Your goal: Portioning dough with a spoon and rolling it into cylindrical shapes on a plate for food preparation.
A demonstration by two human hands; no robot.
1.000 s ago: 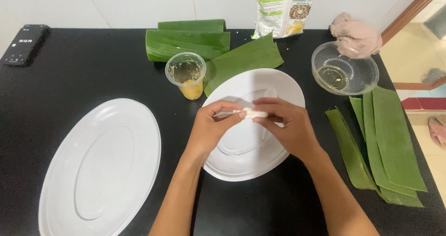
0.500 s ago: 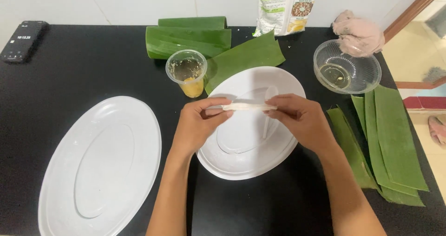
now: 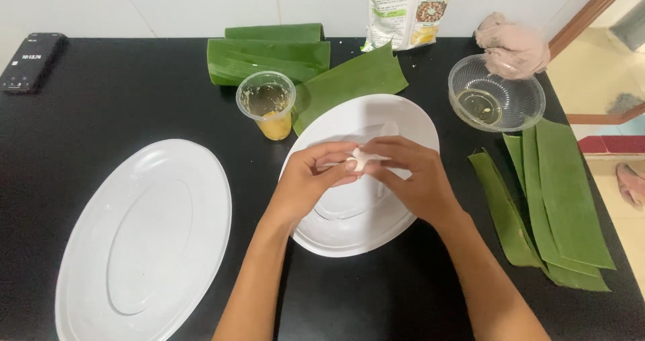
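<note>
Fingertips of both hands, left (image 3: 306,180) and right (image 3: 410,180), pinched a small white dough piece (image 3: 363,158) between them, just above the white plate (image 3: 403,116). Near lay a cup (image 3: 267,104), a leaf (image 3: 353,82), a glass bowl (image 3: 497,102) and leaf strips (image 3: 551,200).

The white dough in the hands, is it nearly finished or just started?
Early, it seems. Already set out: cut green leaf strips, a clear bowl with a little oil and a cup of yellow filling. In hand: left hand and right hand pinch a small white dough piece over the near oval plate. Left: nothing is wrapped, and the big oval plate holds nothing.
</note>
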